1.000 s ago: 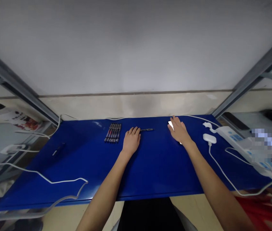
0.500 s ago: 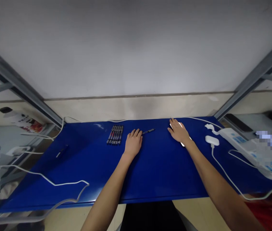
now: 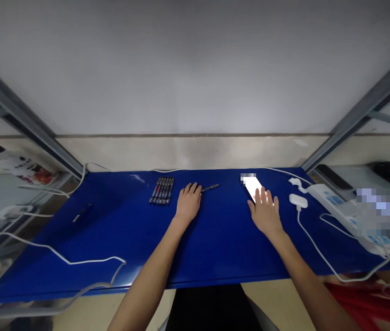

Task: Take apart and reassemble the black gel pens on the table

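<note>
My left hand point(image 3: 188, 202) lies flat on the blue tabletop, fingers stretched out. A dark pen point(image 3: 211, 187) pokes out beside its fingertips on the right; the pen's other end is hidden by the hand. To the left of that hand, several dark pens point(image 3: 161, 191) form a neat side-by-side row. My right hand point(image 3: 266, 215) is open, with its fingers spread over the lower part of a phone point(image 3: 252, 185). The phone's lit white screen shows above the fingertips, and its near end is covered.
A white earbud case point(image 3: 298, 201) with a cable sits right of the phone, beside a long white power strip point(image 3: 332, 197). A separate dark pen point(image 3: 82, 213) rests at far left. White cable point(image 3: 87, 262) crosses the front left. A bottle point(image 3: 25, 168) leans beyond the left frame.
My right hand has slid back toward me over the phone, uncovering more of its bright screen. The left hand stays by the pen. The view has shifted slightly.
</note>
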`<state>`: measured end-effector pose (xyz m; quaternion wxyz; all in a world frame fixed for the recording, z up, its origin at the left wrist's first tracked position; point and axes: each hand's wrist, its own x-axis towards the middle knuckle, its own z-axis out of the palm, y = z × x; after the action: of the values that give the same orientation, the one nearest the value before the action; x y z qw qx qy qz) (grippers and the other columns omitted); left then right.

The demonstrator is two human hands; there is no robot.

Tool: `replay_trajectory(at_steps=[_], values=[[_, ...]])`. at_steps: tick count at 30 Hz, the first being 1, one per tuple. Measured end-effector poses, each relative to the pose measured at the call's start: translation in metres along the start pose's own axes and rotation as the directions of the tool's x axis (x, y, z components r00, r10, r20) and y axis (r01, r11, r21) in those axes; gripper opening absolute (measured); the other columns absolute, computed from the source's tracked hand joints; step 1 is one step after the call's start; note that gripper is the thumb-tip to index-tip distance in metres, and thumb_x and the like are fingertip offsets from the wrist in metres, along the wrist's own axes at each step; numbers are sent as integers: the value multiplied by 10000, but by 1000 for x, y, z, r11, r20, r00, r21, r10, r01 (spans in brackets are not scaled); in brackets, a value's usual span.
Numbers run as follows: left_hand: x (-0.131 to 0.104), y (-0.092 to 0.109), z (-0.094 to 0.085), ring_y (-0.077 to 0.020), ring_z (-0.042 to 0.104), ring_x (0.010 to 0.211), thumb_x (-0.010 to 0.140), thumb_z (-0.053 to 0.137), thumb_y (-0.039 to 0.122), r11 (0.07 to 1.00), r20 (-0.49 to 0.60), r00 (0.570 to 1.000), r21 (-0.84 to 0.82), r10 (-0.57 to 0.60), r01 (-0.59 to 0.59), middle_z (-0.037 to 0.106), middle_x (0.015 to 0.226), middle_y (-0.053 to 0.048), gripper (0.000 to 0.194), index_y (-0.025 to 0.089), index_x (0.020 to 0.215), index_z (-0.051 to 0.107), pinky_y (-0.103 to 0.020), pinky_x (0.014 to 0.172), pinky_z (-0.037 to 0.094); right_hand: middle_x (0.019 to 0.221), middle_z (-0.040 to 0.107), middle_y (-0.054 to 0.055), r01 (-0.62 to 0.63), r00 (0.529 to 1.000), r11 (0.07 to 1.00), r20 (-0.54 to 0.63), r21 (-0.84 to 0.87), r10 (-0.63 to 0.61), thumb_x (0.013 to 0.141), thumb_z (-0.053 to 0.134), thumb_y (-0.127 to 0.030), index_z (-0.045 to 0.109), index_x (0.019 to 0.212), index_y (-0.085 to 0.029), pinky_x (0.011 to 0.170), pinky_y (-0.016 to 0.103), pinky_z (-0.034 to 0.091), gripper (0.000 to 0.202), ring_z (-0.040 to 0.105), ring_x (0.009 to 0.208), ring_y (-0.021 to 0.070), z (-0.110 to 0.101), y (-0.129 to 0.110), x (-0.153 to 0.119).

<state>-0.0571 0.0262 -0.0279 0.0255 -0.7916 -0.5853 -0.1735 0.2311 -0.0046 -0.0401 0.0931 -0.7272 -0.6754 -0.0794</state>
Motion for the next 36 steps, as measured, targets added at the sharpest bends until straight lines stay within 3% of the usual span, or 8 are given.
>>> replay_trajectory(at_steps=[2, 5, 9, 12, 16, 23, 31, 36], values=[[0, 1, -1, -297, 441, 1338, 1004, 325, 257, 1000, 4, 1000, -3, -6, 6, 525, 1431, -102, 411, 203, 1348, 543, -477, 1041, 386, 1583, 268, 201, 139, 990, 988, -13, 62, -139, 1005, 258, -458, 334, 1505, -45, 1181, 574, 146, 652, 164, 1485, 354, -5, -22, -18], [0, 2, -2, -289, 446, 1335, 1001, 336, 242, 999, -7, 1000, -28, -22, 22, 532, 1424, -96, 388, 214, 1318, 557, -482, 1042, 385, 1592, 295, 106, 450, 881, 859, 35, 244, -471, 1017, 263, -459, 322, 1529, -172, 1181, 503, 242, 591, 204, 1488, 275, -13, -54, -32], [0, 1, -1, -265, 460, 1325, 990, 377, 215, 997, -24, 999, -70, -38, 37, 584, 1364, -77, 289, 206, 1165, 607, -444, 1041, 394, 1517, 430, 106, 540, 826, 769, -39, 343, -562, 1021, 307, -396, 458, 1449, -179, 1141, 479, 317, 504, 317, 1434, 271, -20, -79, -16], [1, 0, -1, -262, 476, 1304, 977, 420, 200, 995, -23, 999, -91, -43, 41, 601, 1334, -80, 221, 197, 1104, 600, -423, 1028, 406, 1326, 599, 98, 513, 850, 771, -100, 378, -517, 1019, 325, -315, 561, 1339, -190, 1031, 426, 414, 417, 517, 1221, 252, -19, -87, 11], [2, 0, -2, -235, 498, 1262, 967, 453, 193, 990, -26, 998, -131, -51, 47, 604, 1313, -78, 182, 209, 1087, 589, -395, 1007, 417, 1114, 658, 124, 419, 908, 845, -146, 333, -393, 1016, 306, -288, 621, 1222, -161, 932, 420, 426, 396, 558, 1041, 273, -13, -95, 38], [1, 0, -3, -236, 490, 1242, 974, 442, 203, 992, -23, 999, -119, -43, 40, 592, 1308, -76, 181, 213, 1091, 580, -391, 986, 417, 1201, 615, 159, 279, 951, 932, -203, 232, -234, 1014, 297, -340, 623, 1199, -140, 926, 415, 396, 426, 520, 1109, 307, -5, -99, 64], [2, -4, -2, -244, 480, 1247, 977, 428, 195, 993, -7, 1000, -115, -17, 16, 588, 1318, -68, 193, 207, 1097, 578, -398, 998, 415, 1062, 692, 150, 105, 993, 985, 40, 139, -111, 987, 365, -308, 713, 1013, -154, 903, 384, 408, 382, 605, 1034, 278, -15, -63, 148], [3, -5, 1, -242, 478, 1249, 970, 432, 184, 992, -7, 1000, -126, -13, 12, 582, 1325, -68, 201, 208, 1110, 574, -401, 999, 420, 1291, 550, 247, -93, 996, 994, 21, 60, 92, 971, 321, -251, 597, 1240, -103, 926, 553, 365, 413, 492, 1200, 383, -1, -38, 152]])
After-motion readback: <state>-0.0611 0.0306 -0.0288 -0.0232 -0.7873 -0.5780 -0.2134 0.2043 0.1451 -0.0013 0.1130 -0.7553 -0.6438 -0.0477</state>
